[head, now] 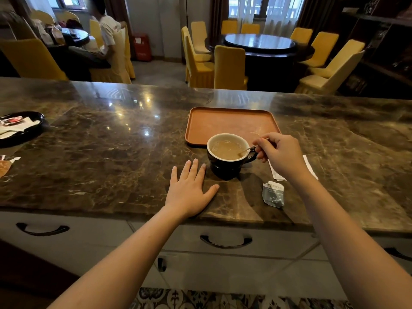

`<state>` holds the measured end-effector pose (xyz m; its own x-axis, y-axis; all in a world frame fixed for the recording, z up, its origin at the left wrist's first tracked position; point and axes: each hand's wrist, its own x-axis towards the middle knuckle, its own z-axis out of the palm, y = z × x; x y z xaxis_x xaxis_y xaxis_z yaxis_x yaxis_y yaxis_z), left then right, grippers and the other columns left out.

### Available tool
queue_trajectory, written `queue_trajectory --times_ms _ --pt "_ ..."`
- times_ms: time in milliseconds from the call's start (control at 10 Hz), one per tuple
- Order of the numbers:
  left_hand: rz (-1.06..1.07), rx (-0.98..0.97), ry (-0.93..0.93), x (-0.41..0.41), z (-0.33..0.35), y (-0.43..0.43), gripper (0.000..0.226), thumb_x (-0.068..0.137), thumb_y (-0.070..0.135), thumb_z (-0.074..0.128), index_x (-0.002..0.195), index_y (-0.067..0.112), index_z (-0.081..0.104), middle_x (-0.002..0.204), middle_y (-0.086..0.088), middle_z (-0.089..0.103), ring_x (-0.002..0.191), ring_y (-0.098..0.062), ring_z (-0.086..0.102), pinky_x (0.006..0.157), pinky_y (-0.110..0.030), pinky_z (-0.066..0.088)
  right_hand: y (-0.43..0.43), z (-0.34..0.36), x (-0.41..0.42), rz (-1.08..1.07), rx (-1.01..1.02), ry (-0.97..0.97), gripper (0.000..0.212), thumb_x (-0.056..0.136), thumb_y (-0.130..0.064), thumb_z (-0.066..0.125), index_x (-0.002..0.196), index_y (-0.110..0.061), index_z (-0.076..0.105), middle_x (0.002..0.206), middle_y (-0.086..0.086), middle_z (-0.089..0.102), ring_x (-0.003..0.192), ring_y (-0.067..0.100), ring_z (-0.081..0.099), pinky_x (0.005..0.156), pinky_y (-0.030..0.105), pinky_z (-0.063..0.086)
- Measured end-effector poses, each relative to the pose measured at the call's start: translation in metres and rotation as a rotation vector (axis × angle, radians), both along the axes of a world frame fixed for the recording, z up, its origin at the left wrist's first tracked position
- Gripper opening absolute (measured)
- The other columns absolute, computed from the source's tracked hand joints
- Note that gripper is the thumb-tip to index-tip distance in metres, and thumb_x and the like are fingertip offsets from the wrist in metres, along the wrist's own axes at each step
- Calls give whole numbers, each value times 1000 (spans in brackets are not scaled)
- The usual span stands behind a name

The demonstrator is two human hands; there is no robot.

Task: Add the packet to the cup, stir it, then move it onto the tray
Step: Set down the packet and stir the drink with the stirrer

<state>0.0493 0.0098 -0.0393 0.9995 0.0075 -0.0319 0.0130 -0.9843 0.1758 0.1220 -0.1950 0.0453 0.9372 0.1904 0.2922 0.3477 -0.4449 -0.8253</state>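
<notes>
A black cup (225,166) with a white inside stands on the marble counter, just in front of the orange tray (223,123). Light brown liquid fills the cup. My right hand (281,155) pinches a thin metal spoon (249,148) whose tip dips into the liquid on the cup's right side. My left hand (189,188) lies flat on the counter, fingers apart, just left of the cup and not touching it. A torn grey packet (273,194) lies crumpled on the counter to the right of the cup, below my right wrist.
A white napkin (277,172) lies partly under my right wrist. A black dish (21,128) with wrappers sits at the far left, with a brown wrapper (5,165) at the left edge. Beyond the counter are yellow chairs, round tables and a seated person.
</notes>
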Motion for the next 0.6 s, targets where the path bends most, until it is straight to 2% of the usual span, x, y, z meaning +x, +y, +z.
queue_trajectory --times_ms 200,300,400,600 --pt "3 3 -6 1 -2 1 72 90 64 15 148 24 1 158 -2 -7 144 -18 -12 114 -47 -11 17 -6 1 -54 67 -14 18 92 -12 49 89 -10 66 69 4 62 56 9 57 53 11 49" --pt "3 5 -8 1 -3 1 73 89 65 15 148 24 1 158 -1 -7 144 -18 -12 114 -47 -11 23 -10 -6 -13 75 9 18 92 -15 49 93 -10 66 70 -1 62 60 10 57 58 15 50" --pt "0 3 -17 1 -4 1 73 89 65 15 148 25 1 158 -1 -7 144 -18 -12 113 -47 -12 21 -7 -10 56 66 57 16 91 -15 51 93 -11 66 72 1 63 59 8 58 59 16 52" --pt "0 -2 -10 0 -2 1 72 90 64 15 148 24 1 158 -1 -7 144 -18 -12 115 -48 -10 3 13 -7 111 -40 68 18 91 -11 50 87 -6 66 66 3 62 48 -1 56 47 10 47"
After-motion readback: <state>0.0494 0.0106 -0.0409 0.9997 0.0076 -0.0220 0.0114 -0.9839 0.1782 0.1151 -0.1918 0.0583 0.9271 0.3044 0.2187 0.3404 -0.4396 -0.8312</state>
